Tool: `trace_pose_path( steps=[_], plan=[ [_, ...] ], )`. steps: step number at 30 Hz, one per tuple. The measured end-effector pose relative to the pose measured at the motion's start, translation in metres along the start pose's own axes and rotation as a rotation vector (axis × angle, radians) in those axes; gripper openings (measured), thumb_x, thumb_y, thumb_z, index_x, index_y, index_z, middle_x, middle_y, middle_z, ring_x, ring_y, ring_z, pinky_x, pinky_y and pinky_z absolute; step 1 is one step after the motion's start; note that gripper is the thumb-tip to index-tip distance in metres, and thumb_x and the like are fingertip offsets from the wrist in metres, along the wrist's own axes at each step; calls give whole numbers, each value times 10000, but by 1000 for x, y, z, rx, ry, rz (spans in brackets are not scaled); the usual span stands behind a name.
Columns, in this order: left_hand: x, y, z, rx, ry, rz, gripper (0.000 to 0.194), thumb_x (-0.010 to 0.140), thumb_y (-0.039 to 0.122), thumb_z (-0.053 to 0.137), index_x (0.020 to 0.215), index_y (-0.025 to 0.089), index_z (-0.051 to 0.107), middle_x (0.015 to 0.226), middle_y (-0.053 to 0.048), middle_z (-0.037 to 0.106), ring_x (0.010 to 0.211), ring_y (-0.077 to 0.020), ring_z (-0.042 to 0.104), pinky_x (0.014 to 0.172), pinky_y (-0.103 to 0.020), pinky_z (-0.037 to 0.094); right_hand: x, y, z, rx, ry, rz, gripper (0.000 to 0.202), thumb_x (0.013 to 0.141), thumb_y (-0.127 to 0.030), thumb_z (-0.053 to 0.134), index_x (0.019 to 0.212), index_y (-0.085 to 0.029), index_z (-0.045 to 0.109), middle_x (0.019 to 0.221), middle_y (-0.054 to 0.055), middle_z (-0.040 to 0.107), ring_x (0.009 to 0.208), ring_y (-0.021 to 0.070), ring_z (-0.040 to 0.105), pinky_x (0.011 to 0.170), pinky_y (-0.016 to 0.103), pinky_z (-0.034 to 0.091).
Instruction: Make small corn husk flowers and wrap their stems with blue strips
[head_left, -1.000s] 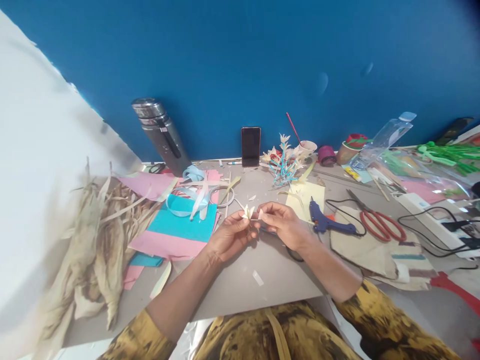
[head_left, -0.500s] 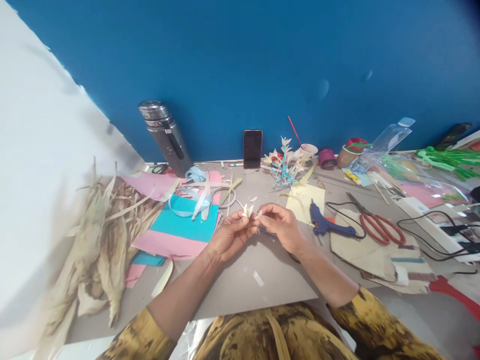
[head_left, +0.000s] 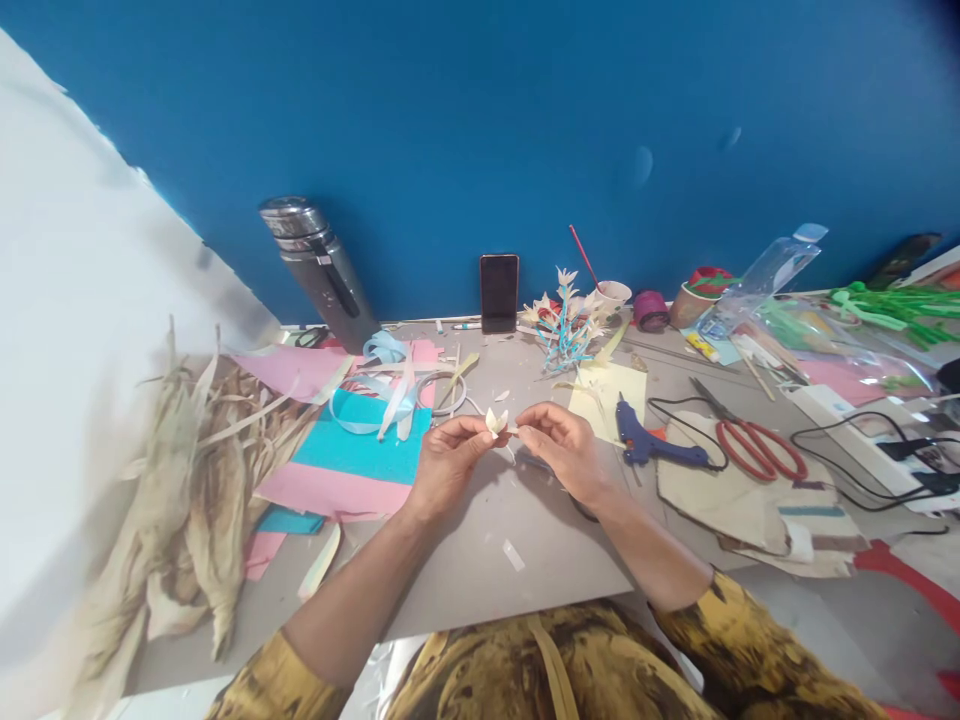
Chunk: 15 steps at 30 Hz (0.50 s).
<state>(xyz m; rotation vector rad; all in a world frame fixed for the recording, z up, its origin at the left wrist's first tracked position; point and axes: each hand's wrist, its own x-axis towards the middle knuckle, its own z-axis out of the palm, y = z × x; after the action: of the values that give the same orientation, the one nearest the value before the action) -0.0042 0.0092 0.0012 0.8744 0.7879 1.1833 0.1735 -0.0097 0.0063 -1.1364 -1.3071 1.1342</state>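
Over the middle of the table, my left hand (head_left: 450, 460) pinches a small cream flower (head_left: 495, 421) with pointed petals that look like dried husk. My right hand (head_left: 562, 448) is closed just to the right of it, thumb and forefinger together beside the flower's base. Whatever lies between those right fingertips is too small to make out. A thin white strip hangs below the fingers. Beyond the hands stands a bunch of similar cream flowers (head_left: 566, 325) on light blue stems.
Dried husks (head_left: 161, 490), blue foam sheet (head_left: 367, 440) and ribbon (head_left: 384, 348) lie left. A flask (head_left: 322, 275) and phone (head_left: 499, 293) stand by the wall. To the right are a glue gun (head_left: 660, 447), red-handled scissors (head_left: 761, 450), power strip (head_left: 862, 445) and plastic bottle (head_left: 772, 275).
My hands have drawn slightly apart, and the flower now shows more fully between them. The whole view has shifted a little.
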Motion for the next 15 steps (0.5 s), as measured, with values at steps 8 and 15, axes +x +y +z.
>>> trace_pose_path(
  steps=[8,15],
  plan=[
    [0,3,1,-98,0,-105,263,588,291,932,672,162,718,786,-49,760,795,-185,705,824,-337,543,0,3,2,-173,120,-57,100,799,-281,670,851,-195,670,676,-17,587,579,126,481,542,251,380],
    [-1,2,0,-250,-39,-234,258,613,215,922,708,145,693,863,-51,729,859,-175,683,750,-292,561,-2,0,6,-331,185,-193,47,824,-226,639,850,-209,675,671,-19,626,529,118,490,539,255,406]
  ],
)
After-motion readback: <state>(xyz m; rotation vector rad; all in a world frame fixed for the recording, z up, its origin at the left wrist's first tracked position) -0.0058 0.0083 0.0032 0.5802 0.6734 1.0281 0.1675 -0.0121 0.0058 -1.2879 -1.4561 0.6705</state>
